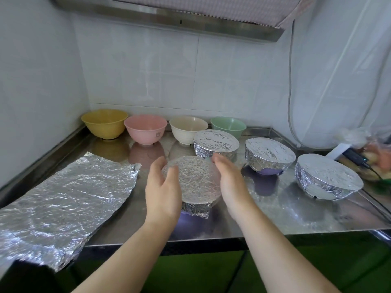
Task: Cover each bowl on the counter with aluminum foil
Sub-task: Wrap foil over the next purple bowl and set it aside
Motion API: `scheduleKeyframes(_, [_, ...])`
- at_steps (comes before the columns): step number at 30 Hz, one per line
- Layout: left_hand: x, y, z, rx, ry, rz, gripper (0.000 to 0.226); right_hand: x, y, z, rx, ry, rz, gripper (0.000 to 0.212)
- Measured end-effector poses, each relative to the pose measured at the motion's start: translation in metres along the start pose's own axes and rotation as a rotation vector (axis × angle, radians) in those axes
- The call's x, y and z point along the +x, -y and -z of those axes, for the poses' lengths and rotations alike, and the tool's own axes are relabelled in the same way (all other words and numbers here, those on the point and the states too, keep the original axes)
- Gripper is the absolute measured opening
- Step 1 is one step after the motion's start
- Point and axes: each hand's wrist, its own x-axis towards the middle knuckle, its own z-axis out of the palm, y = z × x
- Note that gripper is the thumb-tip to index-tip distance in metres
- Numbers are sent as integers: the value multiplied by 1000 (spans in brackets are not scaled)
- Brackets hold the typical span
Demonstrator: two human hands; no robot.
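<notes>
Cupping foil-covered bowl (193,182) on surface (264,216) between left hand (163,189) and right hand (230,182), fingers (157,166) extended, pressing foil sides.

Left hand (163,187) at 9 o'clock, right hand (229,182) at 3 o'clock, palms facing inward, fingers relaxed and slightly curved; bare forearms reaching in from 6 o'clock.

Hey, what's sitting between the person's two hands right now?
In the head view, a foil-covered bowl sits between the left hand and the right hand. Both hands cup its sides, fingers relaxed along the foil rim.
</notes>
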Motion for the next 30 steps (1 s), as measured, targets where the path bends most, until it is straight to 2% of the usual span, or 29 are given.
scheduleKeyframes(4, [4, 2, -4, 26, -9, 5, 39, -8, -6, -2, -21, 48, 27, 58])
scheduleKeyframes(7, [17, 0, 5, 4, 31, 44, 38, -20, 0, 9, -107, 86, 33, 28])
scheduleKeyframes(11, [28, -6, 20, 36, -30, 54, 35, -16, 8, 24, -354, -23, 108, 29])
scheduleKeyframes(13, [22, -8, 20, 57, -63, 52, 31, 2, 12, 26, -404, -22, 137, 27])
scheduleKeyframes(17, [2, -7, 5, 172, 6, -38, 58, 31, 25, 15, -383, 231, 160, 42])
scheduleKeyframes(20, [-7, -4, -7, 246, 0, -113, 54, 34, 18, 3, -326, 311, 88, 60])
scheduleKeyframes(22, [-6, -2, -8, 246, -21, -122, 50, 29, 13, 1, -280, 248, 75, 61])
scheduleKeyframes(26, [15, 1, 1, 181, 11, -57, 31, 11, 13, 7, -245, 121, 47, 42])
scheduleKeyframes(30, [23, 0, 14, 160, -41, -45, 32, 2, 16, 19, -336, 4, 71, 39])
